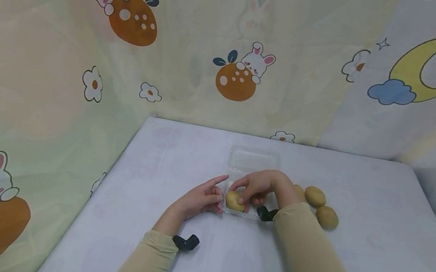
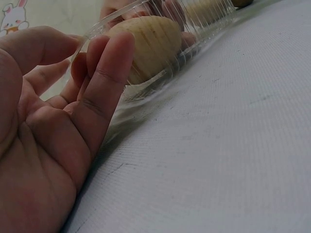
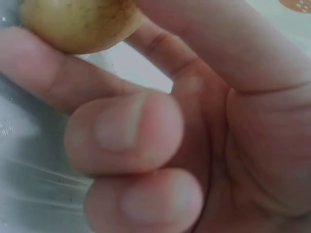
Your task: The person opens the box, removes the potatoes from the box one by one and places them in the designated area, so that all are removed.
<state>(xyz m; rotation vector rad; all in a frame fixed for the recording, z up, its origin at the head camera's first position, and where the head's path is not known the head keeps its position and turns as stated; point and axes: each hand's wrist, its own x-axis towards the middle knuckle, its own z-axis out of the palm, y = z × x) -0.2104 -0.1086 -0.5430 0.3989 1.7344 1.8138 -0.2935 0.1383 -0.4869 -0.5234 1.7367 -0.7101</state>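
Observation:
A clear plastic box (image 1: 254, 161) stands on the table with its lid folded back. My right hand (image 1: 261, 185) reaches into it from the right and grips a potato (image 1: 235, 201) between thumb and fingers, at the box's left end. In the right wrist view the potato (image 3: 80, 24) shows at the top, and two fingers are curled below it. My left hand (image 1: 201, 200) pinches the left rim of the box, index finger pointing forward. The left wrist view shows the potato (image 2: 150, 46) through the clear wall. A pale shape farther along is too covered to identify.
Right of the box, beside my right forearm, lie potatoes (image 1: 315, 196) on the white tablecloth (image 1: 232, 262); one is partly hidden behind the wrist. A patterned fabric backdrop (image 1: 188, 55) rises behind the table. Black wrist mounts (image 1: 186, 242) sit at both cuffs.

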